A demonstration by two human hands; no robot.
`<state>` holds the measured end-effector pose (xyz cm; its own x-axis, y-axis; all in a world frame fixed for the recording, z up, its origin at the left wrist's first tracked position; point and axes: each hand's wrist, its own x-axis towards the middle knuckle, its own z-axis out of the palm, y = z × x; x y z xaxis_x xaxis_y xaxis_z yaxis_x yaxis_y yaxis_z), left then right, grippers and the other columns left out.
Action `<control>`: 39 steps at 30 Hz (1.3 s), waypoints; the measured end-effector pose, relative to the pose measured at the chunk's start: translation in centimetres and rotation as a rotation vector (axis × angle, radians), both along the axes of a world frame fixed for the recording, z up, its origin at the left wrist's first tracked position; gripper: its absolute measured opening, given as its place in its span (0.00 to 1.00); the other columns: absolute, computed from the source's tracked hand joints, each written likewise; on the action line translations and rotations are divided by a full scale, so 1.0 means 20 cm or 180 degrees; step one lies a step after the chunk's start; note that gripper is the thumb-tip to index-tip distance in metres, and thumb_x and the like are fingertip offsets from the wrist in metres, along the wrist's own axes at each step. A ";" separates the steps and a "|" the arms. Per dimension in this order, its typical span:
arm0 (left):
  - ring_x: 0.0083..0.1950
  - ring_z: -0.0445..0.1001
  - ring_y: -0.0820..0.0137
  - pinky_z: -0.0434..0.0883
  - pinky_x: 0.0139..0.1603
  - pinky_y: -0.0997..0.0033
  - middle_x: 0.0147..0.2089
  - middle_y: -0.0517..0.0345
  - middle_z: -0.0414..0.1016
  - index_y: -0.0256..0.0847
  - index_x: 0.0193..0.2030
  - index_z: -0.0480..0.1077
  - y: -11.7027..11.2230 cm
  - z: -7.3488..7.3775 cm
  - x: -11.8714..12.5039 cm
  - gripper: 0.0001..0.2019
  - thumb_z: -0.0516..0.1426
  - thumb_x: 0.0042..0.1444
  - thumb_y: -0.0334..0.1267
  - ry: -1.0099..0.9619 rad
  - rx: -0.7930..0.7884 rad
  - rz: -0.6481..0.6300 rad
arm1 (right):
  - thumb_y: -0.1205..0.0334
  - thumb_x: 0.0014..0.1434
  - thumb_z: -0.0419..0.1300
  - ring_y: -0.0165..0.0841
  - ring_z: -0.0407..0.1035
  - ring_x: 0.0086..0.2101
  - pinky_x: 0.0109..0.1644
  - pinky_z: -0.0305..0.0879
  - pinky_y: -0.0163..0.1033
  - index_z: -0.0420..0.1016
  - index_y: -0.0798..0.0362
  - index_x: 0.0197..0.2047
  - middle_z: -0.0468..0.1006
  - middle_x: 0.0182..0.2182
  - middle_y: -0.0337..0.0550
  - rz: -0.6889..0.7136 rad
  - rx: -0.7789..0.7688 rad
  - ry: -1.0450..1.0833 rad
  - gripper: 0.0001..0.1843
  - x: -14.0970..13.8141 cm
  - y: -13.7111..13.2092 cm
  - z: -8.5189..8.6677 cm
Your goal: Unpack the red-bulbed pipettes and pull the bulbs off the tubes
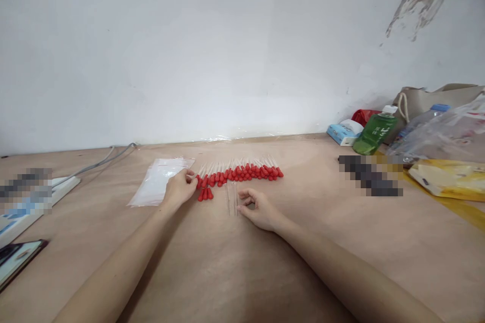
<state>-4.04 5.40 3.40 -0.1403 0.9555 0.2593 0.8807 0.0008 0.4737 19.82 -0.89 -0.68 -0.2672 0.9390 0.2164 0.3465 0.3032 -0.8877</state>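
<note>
A row of several glass droppers with red rubber bulbs (pixel 242 171) lies across the middle of the wooden table (pixel 235 272). Three loose red bulbs (pixel 205 194) lie just in front of the row's left end. A few bare glass tubes (pixel 231 198) lie beside them. My left hand (pixel 181 187) rests at the left end of the row, fingers curled and pinched at a red bulb. My right hand (pixel 258 208) sits by the bare tubes, fingertips pinched on one tube's near end. A clear plastic bag (pixel 159 180) lies left of my left hand.
A white power strip (pixel 34 202) with a grey cable (pixel 102 160) and a phone (pixel 17 260) sit at the left. At the right stand a green bottle (pixel 375 133), tissue pack (pixel 343 132), tan bag (pixel 435 98), clear plastic bag (pixel 447 133) and yellow packet (pixel 449 176). A white wall stands behind.
</note>
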 end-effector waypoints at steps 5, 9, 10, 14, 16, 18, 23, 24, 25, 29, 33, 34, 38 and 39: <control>0.28 0.70 0.68 0.64 0.28 0.71 0.26 0.59 0.72 0.41 0.38 0.66 -0.06 0.03 0.01 0.11 0.52 0.47 0.38 -0.0246 0.0614 0.0141 | 0.69 0.47 0.59 0.31 0.71 0.34 0.42 0.67 0.40 0.67 0.56 0.44 0.73 0.41 0.48 0.0015 0.0019 -0.0015 0.18 0.00 0.00 0.00; 0.31 0.70 0.71 0.67 0.28 0.75 0.33 0.58 0.69 0.41 0.43 0.64 -0.19 -0.01 0.05 0.14 0.53 0.49 0.41 -0.0966 0.1198 -0.0065 | 0.68 0.48 0.58 0.32 0.70 0.36 0.43 0.66 0.41 0.67 0.57 0.45 0.73 0.42 0.49 0.0064 0.0039 -0.0074 0.18 0.00 0.00 0.00; 0.32 0.71 0.72 0.68 0.28 0.75 0.35 0.58 0.69 0.41 0.44 0.63 -0.22 -0.04 0.07 0.14 0.53 0.50 0.41 -0.1188 0.1206 -0.0220 | 0.69 0.49 0.57 0.32 0.70 0.37 0.44 0.66 0.42 0.66 0.56 0.46 0.73 0.42 0.49 0.0106 0.0032 -0.0103 0.18 0.01 0.00 0.00; 0.35 0.72 0.72 0.70 0.34 0.74 0.37 0.56 0.69 0.40 0.43 0.62 -0.32 -0.15 0.17 0.14 0.54 0.51 0.42 -0.1815 0.0999 -0.0768 | 0.70 0.52 0.53 0.32 0.69 0.38 0.47 0.64 0.44 0.63 0.54 0.50 0.69 0.48 0.50 0.0385 -0.0113 0.0015 0.20 0.02 0.03 -0.01; 0.36 0.72 0.72 0.70 0.37 0.72 0.37 0.55 0.69 0.39 0.43 0.62 -0.34 -0.19 0.20 0.13 0.53 0.52 0.41 -0.1776 0.0910 -0.0956 | 0.69 0.54 0.51 0.29 0.70 0.36 0.47 0.64 0.43 0.61 0.54 0.51 0.67 0.48 0.50 0.0397 -0.0275 0.0342 0.19 0.03 0.04 -0.03; 0.38 0.72 0.71 0.71 0.39 0.71 0.38 0.55 0.70 0.40 0.44 0.63 -0.36 -0.21 0.21 0.11 0.52 0.54 0.40 -0.1488 0.0848 -0.1130 | 0.66 0.54 0.52 0.26 0.69 0.33 0.45 0.66 0.41 0.57 0.52 0.53 0.66 0.47 0.50 0.0272 -0.0355 0.0748 0.22 0.05 0.03 -0.04; 0.40 0.71 0.69 0.69 0.42 0.66 0.38 0.53 0.70 0.40 0.43 0.64 -0.40 -0.18 0.21 0.08 0.50 0.57 0.37 -0.0555 0.0969 -0.1810 | 0.60 0.46 0.62 0.28 0.66 0.38 0.45 0.65 0.38 0.52 0.46 0.56 0.62 0.49 0.46 0.0094 0.0174 0.1011 0.35 0.16 -0.03 -0.04; 0.40 0.70 0.69 0.69 0.42 0.67 0.39 0.53 0.70 0.40 0.43 0.64 -0.41 -0.17 0.22 0.08 0.49 0.57 0.36 -0.0410 0.1002 -0.1964 | 0.58 0.47 0.62 0.29 0.66 0.38 0.44 0.65 0.38 0.56 0.48 0.54 0.64 0.46 0.46 0.0086 0.0310 0.0871 0.32 0.19 -0.04 -0.04; 0.41 0.70 0.69 0.69 0.42 0.67 0.39 0.53 0.70 0.40 0.43 0.64 -0.42 -0.17 0.22 0.08 0.49 0.57 0.35 -0.0296 0.1040 -0.2090 | 0.57 0.48 0.61 0.29 0.67 0.36 0.43 0.65 0.38 0.60 0.49 0.52 0.67 0.43 0.45 0.0079 0.0430 0.0660 0.28 0.21 -0.05 -0.04; 0.44 0.69 0.70 0.68 0.45 0.68 0.42 0.51 0.69 0.40 0.45 0.65 -0.43 -0.17 0.26 0.10 0.47 0.58 0.33 -0.0079 0.1183 -0.2345 | 0.53 0.55 0.55 0.29 0.65 0.29 0.38 0.61 0.38 0.70 0.50 0.45 0.72 0.31 0.42 0.0226 0.0950 -0.0636 0.16 0.21 -0.07 -0.02; 0.44 0.69 0.69 0.69 0.44 0.70 0.44 0.51 0.68 0.41 0.49 0.65 -0.43 -0.18 0.28 0.13 0.50 0.57 0.35 0.0002 0.1146 -0.2474 | 0.58 0.61 0.47 0.31 0.66 0.33 0.41 0.53 0.40 0.73 0.50 0.41 0.75 0.31 0.44 0.0405 0.1686 -0.1466 0.15 0.18 -0.10 0.02; 0.43 0.69 0.70 0.69 0.43 0.71 0.42 0.52 0.69 0.41 0.48 0.65 -0.43 -0.18 0.28 0.13 0.50 0.57 0.35 0.0034 0.1124 -0.2531 | 0.59 0.62 0.46 0.31 0.65 0.32 0.40 0.53 0.39 0.73 0.51 0.41 0.74 0.30 0.44 0.0426 0.1784 -0.1544 0.15 0.17 -0.11 0.02; 0.37 0.69 0.72 0.68 0.39 0.72 0.35 0.55 0.70 0.41 0.42 0.68 -0.44 -0.18 0.28 0.09 0.48 0.59 0.35 0.0178 0.0906 -0.2697 | 0.61 0.62 0.43 0.29 0.62 0.28 0.38 0.52 0.38 0.73 0.54 0.36 0.71 0.25 0.44 0.0642 0.1995 -0.1586 0.17 0.17 -0.13 0.02; 0.36 0.69 0.72 0.68 0.38 0.72 0.34 0.55 0.69 0.41 0.40 0.68 -0.45 -0.18 0.28 0.10 0.47 0.59 0.35 0.0200 0.0869 -0.2716 | 0.61 0.62 0.43 0.29 0.61 0.28 0.38 0.52 0.38 0.73 0.54 0.34 0.70 0.24 0.43 0.0696 0.2017 -0.1555 0.18 0.17 -0.13 0.02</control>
